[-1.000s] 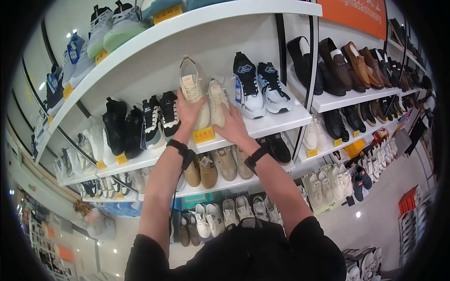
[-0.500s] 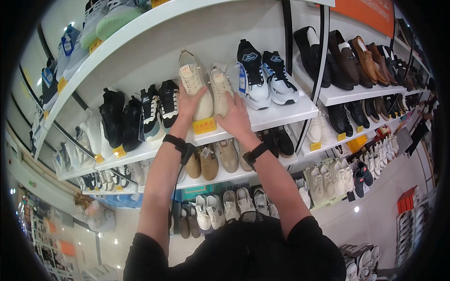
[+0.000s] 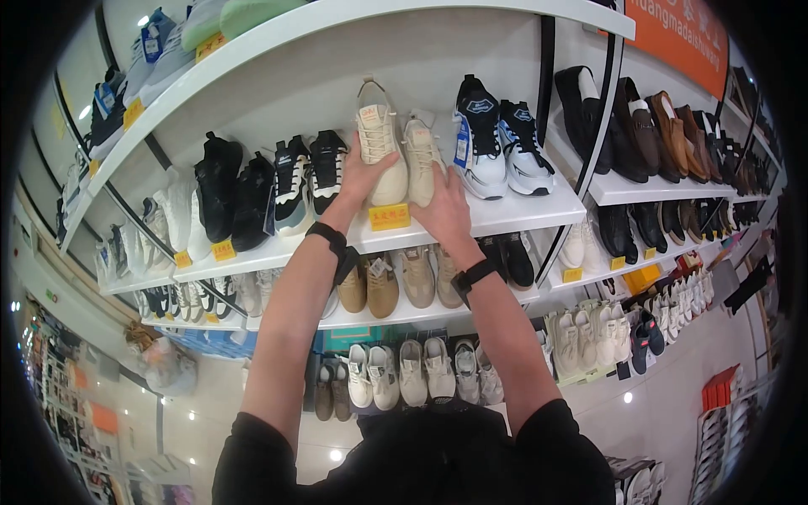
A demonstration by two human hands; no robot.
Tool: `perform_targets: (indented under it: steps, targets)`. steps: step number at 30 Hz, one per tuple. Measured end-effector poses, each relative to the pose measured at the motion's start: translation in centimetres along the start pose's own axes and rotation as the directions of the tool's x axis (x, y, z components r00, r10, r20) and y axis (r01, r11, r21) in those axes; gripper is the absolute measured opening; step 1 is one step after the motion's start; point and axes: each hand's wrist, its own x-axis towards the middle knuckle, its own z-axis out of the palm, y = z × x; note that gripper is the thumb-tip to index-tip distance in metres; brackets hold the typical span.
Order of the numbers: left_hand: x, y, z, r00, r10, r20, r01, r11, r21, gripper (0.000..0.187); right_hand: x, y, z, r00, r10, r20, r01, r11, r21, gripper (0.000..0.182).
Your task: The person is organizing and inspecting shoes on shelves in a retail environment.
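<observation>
Two cream lace-up sneakers stand side by side on the white upper shelf (image 3: pixel 513 210), toes toward me. My left hand (image 3: pixel 362 175) is closed around the side of the left cream sneaker (image 3: pixel 379 139), its thumb lying across the front. Around the toe of the right cream sneaker (image 3: pixel 420 156), my right hand (image 3: pixel 443 210) is closed, with fingers along its right side. Just below the pair, a yellow price tag (image 3: pixel 389 217) sits at the shelf edge between my wrists. Both wrists wear black bands.
White-and-black sneakers (image 3: pixel 482 143) with a blue tag stand to the right. Black-and-white sneakers (image 3: pixel 290 181) and black shoes (image 3: pixel 219 189) fill the left. Tan shoes (image 3: pixel 383 284) occupy the shelf below. Dark loafers (image 3: pixel 635 130) line the neighbouring rack, past a black upright post (image 3: pixel 546 67).
The view has shifted, so the shelf sits farther right in it. Both hands stay on the cream sneakers, which now appear slightly closer together.
</observation>
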Motion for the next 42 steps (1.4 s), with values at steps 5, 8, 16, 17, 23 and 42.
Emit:
perform_targets:
  steps: [5,8,16,17,23,42]
  targets:
    - [0.3,0.2,-0.5,1.000,-0.017,0.016,0.016,0.998,0.061,0.122,-0.2,0.0,0.5,1.000,0.000,-0.013,0.000,1.000,-0.030,0.094]
    - [-0.2,0.4,0.0,0.999,-0.016,-0.041,0.023,0.982,0.187,0.126,-0.2,0.1,0.3,1.000,0.000,-0.021,0.000,1.000,-0.016,0.094]
    - [-6.9,-0.7,2.9,0.937,0.249,-0.243,-0.114,0.880,0.461,0.120,-0.6,0.1,-0.2,0.995,-0.027,-0.100,0.028,1.000,0.010,0.088]
    - [-7.2,-1.0,3.0,0.943,0.213,-0.256,-0.097,0.911,0.402,0.116,-0.6,0.1,-0.1,0.990,-0.036,-0.135,0.038,0.999,0.010,0.087]
    - [-7.8,-1.7,3.3,0.908,0.313,-0.278,-0.182,0.893,0.410,0.109,-1.5,-0.1,-0.6,0.981,-0.051,-0.188,0.055,0.998,0.015,0.083]
    - [-7.5,-2.3,2.9,0.911,0.268,-0.313,-0.167,0.934,0.315,0.107,-8.7,0.7,-4.5,0.775,0.627,0.081,-0.542,0.594,0.595,0.085]
